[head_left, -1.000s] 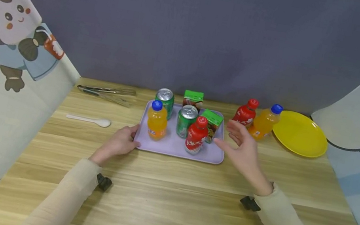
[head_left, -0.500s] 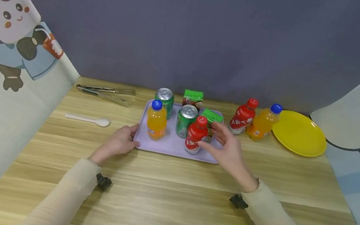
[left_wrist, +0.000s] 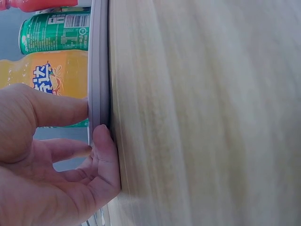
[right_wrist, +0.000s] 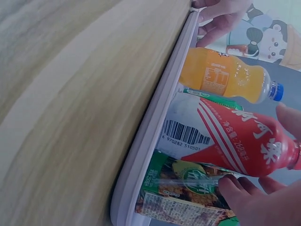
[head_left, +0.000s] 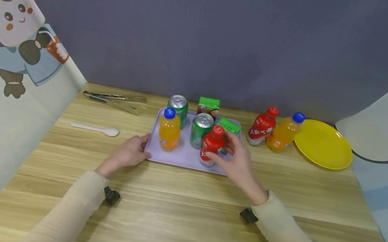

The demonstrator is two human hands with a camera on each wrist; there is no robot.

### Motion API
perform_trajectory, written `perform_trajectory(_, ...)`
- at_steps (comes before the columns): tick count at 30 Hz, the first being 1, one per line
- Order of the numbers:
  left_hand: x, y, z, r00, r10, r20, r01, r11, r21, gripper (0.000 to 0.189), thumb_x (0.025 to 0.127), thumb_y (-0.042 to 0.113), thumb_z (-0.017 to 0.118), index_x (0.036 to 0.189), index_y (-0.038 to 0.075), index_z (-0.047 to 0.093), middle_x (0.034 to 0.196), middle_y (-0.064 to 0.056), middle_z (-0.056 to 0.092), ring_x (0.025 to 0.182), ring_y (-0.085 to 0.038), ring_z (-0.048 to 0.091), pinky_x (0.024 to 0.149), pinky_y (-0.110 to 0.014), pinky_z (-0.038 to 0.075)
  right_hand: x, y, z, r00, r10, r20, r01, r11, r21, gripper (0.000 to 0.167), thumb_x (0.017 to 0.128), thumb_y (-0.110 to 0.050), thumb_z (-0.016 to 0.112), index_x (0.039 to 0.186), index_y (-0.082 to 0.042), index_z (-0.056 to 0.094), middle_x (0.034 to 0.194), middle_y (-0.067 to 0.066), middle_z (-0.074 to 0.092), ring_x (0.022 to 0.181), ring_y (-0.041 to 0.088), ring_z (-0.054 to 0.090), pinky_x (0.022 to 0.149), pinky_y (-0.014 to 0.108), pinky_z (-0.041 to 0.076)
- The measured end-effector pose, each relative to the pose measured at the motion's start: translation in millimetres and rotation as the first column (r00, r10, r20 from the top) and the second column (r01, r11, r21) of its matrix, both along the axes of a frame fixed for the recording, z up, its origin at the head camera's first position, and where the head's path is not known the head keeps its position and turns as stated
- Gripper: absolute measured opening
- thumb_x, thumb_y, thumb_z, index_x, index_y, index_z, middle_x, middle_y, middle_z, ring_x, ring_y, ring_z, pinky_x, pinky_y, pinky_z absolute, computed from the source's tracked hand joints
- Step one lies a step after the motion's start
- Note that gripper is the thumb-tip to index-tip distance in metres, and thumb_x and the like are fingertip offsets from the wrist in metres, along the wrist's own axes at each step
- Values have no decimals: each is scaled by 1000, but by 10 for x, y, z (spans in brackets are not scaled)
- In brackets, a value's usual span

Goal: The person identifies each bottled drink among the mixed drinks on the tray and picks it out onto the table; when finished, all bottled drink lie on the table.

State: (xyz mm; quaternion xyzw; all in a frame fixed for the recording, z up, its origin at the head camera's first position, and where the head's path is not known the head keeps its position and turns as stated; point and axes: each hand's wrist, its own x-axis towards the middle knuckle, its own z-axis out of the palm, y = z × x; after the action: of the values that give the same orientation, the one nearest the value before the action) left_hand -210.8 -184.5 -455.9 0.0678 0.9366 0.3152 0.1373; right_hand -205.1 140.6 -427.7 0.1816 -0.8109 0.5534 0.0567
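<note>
My left hand [head_left: 130, 151] grips the left edge of a lilac tray [head_left: 186, 162], with the thumb on the rim and fingertips low against its side in the left wrist view. My right hand [head_left: 236, 161] is curled round a red bottle [right_wrist: 225, 134] upright near the tray's front right, thumb on one side and fingers on the other. Also on the tray stand an orange soda bottle [head_left: 169, 133] with a blue cap, a green can [head_left: 200, 131], a second green can [head_left: 179, 109] behind, and a green juice carton [right_wrist: 183, 190], partly hidden by my right hand in the head view.
Another green-topped carton [head_left: 208, 105] stands at the tray's back edge. To the right are a second red bottle [head_left: 262, 126], a second orange soda bottle [head_left: 285, 133] and a yellow plate [head_left: 324, 145]. Metal tongs [head_left: 113, 100] and a white spoon [head_left: 95, 128] lie left, before a grey back wall.
My right hand has moved left from beside the tray to the red bottle, its fingers coming round it. My left hand has stayed on the tray's edge.
</note>
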Motion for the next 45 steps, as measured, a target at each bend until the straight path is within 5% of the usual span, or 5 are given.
perform_trajectory(11,-9,7,11,1000,6,7,-6,1000,-1,72,87,12,68,145,-7,29,110,-20,60,93,-27,55,82,-39,48,-47,-61,-77,999,-34,-23,35,998,45,71,75,-18,83,134,-3,47,126,13,57,111,27,56,90,42,48)
perform_trajectory(17,-5,4,7,1000,1,-3,-1,1000,3,72,87,11,68,145,-7,29,110,-20,60,94,-27,56,84,-40,48,-41,-66,-89,1000,-31,-1,31,999,11,69,76,-18,82,134,-2,48,126,15,57,112,29,55,92,46,46)
perform_trajectory(38,6,13,24,1000,-4,-20,4,1000,0,71,87,11,68,144,-8,30,108,-21,60,95,-28,55,86,-42,47,42,9,43,998,-50,43,51,998,-30,68,75,-8,82,134,1,49,125,16,57,110,28,57,91,37,47)
perform_trajectory(45,8,6,18,1000,-5,-23,5,1000,-1,72,87,11,68,144,-8,30,108,-20,60,96,-28,55,86,-42,47,110,97,100,999,-37,36,38,999,-26,69,76,-9,81,135,3,47,127,18,55,111,32,56,90,44,46)
